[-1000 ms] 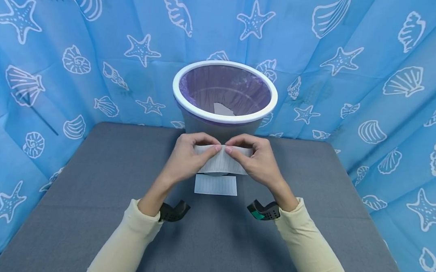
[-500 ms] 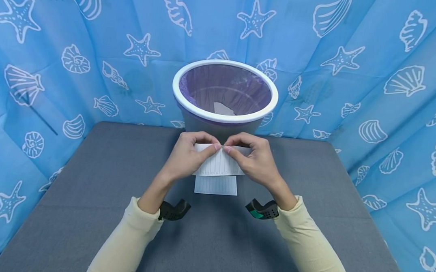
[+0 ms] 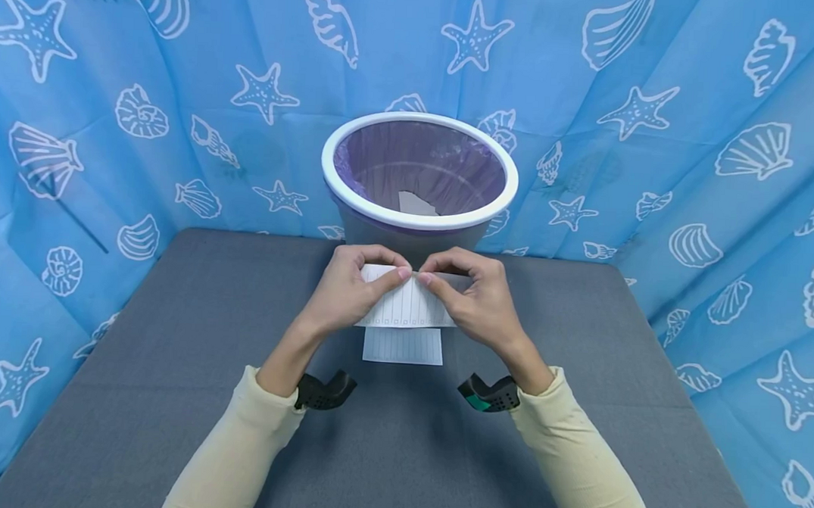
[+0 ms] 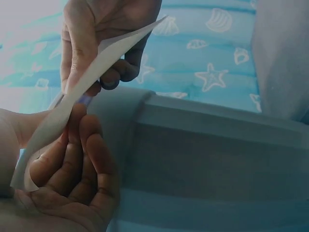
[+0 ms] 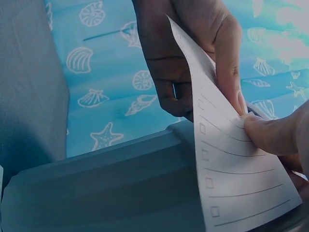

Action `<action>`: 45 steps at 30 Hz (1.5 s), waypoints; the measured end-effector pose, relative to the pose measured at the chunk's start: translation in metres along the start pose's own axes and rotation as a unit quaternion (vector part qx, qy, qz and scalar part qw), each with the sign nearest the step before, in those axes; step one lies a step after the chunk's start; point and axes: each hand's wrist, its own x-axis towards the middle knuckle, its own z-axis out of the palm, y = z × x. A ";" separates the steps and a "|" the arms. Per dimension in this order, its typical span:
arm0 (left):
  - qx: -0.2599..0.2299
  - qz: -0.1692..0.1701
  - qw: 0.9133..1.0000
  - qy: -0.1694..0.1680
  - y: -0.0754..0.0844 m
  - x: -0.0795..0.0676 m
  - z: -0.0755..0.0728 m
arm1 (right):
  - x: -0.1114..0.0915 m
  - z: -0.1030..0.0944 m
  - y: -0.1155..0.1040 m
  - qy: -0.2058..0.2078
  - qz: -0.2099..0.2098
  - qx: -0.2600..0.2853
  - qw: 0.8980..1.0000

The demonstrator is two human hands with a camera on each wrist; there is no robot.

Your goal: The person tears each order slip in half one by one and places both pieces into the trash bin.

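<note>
A sheet of lined white paper with a row of small check boxes hangs between both hands, in front of the trash bin. My left hand pinches its top edge between thumb and fingers near the middle. Right beside that grip, my right hand pinches the same edge, and the two thumb tips nearly meet. In the right wrist view the paper bends along its length and looks whole. Edge-on in the left wrist view, the paper curves past the fingers.
Another lined sheet lies flat on the grey table, just nearer than the held paper. The bin has a white rim, a purple liner and a white paper piece inside. A blue shell-patterned curtain stands behind.
The held paper's lower edge has shifted a little left, and its face now shows more clearly. Both hands keep their pinch in nearly the same spot.
</note>
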 end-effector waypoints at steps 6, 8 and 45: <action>-0.003 -0.003 1.000 0.005 -0.001 0.001 0.000 | -0.001 0.000 0.000 0.006 -0.004 0.009 1.000; -0.002 -0.003 1.000 0.008 -0.001 0.001 0.000 | -0.001 -0.001 -0.001 0.008 -0.005 0.010 1.000; 0.041 0.008 0.995 0.088 -0.012 0.001 0.003 | -0.001 -0.005 -0.014 0.027 -0.008 0.013 1.000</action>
